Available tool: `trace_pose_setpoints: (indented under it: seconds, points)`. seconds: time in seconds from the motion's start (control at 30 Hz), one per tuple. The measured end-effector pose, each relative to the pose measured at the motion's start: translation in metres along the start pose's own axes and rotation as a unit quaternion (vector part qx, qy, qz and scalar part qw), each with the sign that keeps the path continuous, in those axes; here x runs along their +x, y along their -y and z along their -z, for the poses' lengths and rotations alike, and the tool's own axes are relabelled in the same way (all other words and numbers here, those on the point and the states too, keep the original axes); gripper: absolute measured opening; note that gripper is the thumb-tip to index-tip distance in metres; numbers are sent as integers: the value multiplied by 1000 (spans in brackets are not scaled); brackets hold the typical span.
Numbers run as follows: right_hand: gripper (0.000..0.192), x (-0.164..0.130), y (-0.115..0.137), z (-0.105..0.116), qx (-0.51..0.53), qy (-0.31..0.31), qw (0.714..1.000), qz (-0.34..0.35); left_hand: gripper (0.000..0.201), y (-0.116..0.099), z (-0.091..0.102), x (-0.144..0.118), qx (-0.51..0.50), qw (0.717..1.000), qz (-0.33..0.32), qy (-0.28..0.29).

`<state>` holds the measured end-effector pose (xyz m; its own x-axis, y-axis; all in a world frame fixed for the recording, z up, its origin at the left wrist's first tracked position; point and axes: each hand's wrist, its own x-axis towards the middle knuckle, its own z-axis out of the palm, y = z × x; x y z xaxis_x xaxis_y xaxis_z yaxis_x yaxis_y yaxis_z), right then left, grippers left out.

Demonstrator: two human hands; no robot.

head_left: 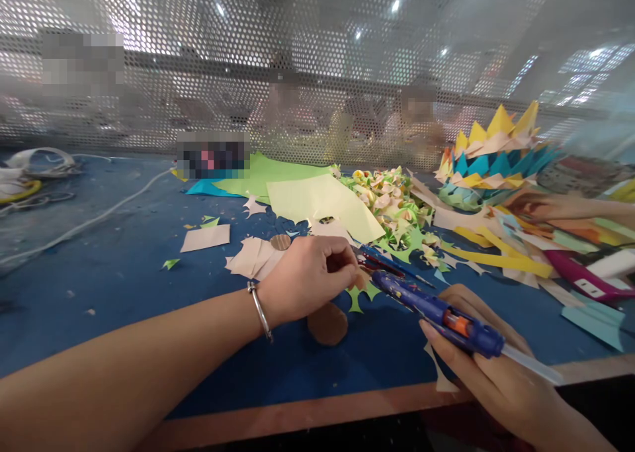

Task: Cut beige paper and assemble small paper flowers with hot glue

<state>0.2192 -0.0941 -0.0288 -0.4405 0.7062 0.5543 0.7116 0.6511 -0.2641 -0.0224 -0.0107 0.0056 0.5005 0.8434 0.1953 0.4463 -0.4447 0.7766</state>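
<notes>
Glue from the glue gun your right hand is gripping risks burning your left hand, whose fingers are pinching the small paper piece just beside the nozzle.

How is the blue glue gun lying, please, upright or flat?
Nearly flat: the glue gun lies across the right hand, nozzle toward the left hand.

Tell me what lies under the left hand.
Under the left hand: a brown cardboard disc on the blue table, and a green paper cutout by the fingers. The palm hides anything beneath it.
</notes>
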Motion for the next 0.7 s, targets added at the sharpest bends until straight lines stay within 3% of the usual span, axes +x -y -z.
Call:
trace_pose_setpoints:
  seconds: [0.17, 0.37, 0.5, 0.6, 0.7]
  points:
    - [9, 0, 1, 2, 12, -8, 1000, -3, 14, -2, 2, 1, 7, 1000, 1, -6]
    - [8, 1, 1, 6, -29, -31, 999, 6, 14, 0, 4, 6, -137, 990, 36, 2]
    - [4, -1, -17, 16, -129, -59, 990, 1, 13, 4, 3, 7, -238, 968, 80, -24]
    - [13, -5, -42, 29, -257, -96, 960, 48, 10, 3, 3, 7, -287, 951, 105, -44]
    - [26, -5, -70, 43, -377, -52, 924, -21, 9, 2, 3, 7, -311, 942, 119, -54]
